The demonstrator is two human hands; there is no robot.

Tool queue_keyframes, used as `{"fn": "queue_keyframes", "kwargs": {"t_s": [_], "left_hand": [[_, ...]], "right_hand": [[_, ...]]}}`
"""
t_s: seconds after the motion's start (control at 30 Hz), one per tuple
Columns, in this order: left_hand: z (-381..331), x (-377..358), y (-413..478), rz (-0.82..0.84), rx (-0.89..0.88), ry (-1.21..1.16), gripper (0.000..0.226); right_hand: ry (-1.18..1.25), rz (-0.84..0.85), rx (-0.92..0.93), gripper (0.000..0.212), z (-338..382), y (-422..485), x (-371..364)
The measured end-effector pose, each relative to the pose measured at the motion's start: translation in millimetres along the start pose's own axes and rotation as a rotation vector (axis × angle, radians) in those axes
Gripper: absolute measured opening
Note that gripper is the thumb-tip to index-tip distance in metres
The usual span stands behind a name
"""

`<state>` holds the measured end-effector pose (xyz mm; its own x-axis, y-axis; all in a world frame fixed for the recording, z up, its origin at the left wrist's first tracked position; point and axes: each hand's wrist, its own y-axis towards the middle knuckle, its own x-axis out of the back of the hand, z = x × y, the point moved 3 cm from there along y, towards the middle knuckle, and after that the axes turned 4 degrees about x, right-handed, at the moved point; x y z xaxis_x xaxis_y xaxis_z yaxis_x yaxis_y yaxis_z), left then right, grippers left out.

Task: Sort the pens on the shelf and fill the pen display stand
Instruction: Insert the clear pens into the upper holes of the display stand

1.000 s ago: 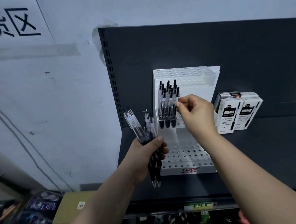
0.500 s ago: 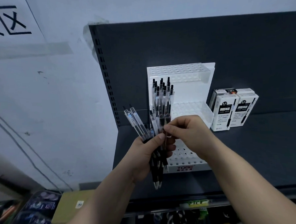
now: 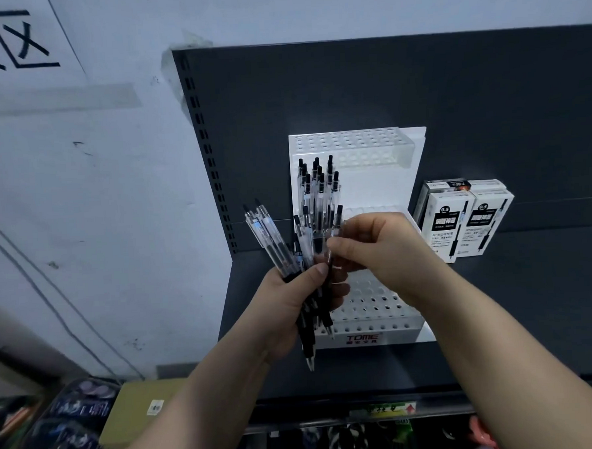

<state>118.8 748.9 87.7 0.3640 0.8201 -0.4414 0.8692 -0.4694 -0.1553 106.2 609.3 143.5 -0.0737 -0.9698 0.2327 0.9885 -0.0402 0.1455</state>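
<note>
Grips a fanned bundle of pens [image 3: 278,249] in the left hand [image 3: 292,303], fingers and thumb curled round the dark grip ends, tips pointing down, clicker ends up and leftward. Pinches one pen [image 3: 336,222] at the bundle's right edge between thumb and forefinger of the right hand [image 3: 378,251], other fingers bent; cannot tell whether that pen also sits inside the left grip. Holds both hands close together in front of the white pen display stand [image 3: 379,338], over its lower left part.

Stand: set on the dark shelf [image 3: 515,309] against the back panel [image 3: 383,82], three perforated tiers, lettering on the front edge. Carries a cluster of upright pens [image 3: 316,185] at the left end of the middle tier; shows open holes across the top and bottom tiers.

Noted near the stand's right side, apart from it: white pen boxes [image 3: 465,219], upright, side by side. Noted lower left, below shelf level: a cardboard box [image 3: 139,411] beside dark packaged goods [image 3: 68,425], contents unclear.
</note>
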Motion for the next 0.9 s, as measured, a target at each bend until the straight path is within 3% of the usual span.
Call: {"fn": "queue_keyframes", "kwargs": {"t_s": [0.07, 0.17, 0.23, 0.33, 0.5, 0.63, 0.8, 0.9], "left_hand": [[-1, 1, 1, -0.021, -0.021, -0.016, 0.013], [-3, 8, 3, -0.09, -0.038, -0.035, 0.01], [-2, 12, 3, -0.116, -0.045, -0.039, 0.01], [-1, 14, 2, -0.121, -0.034, -0.042, 0.01], [1, 16, 0, -0.101, -0.027, -0.035, 0.011], [2, 18, 0, -0.099, -0.007, -0.033, 0.012], [3, 15, -2, -0.063, -0.004, 0.008, 0.019], [4, 13, -4, -0.064, -0.003, -0.002, 0.011]], "right_hand": [[0.005, -0.056, 0.026, 0.003, 5, 1, 6], [0.15, -0.418, 0.226, 0.006, 27, 17, 37], [0.035, -0.536, 0.375, 0.009, 37, 35, 50], [-0.211, -0.535, 0.417, 0.011, 30, 61, 48], [-0.415, -0.445, 0.4, 0.013, 5, 86, 34], [-0.404, -0.403, 0.252, 0.002, -17, 89, 21], [-0.489, -0.4, 0.149, 0.014, -21, 82, 19], [-0.482, -0.439, 0.178, 0.014, -19, 64, 22]]}}
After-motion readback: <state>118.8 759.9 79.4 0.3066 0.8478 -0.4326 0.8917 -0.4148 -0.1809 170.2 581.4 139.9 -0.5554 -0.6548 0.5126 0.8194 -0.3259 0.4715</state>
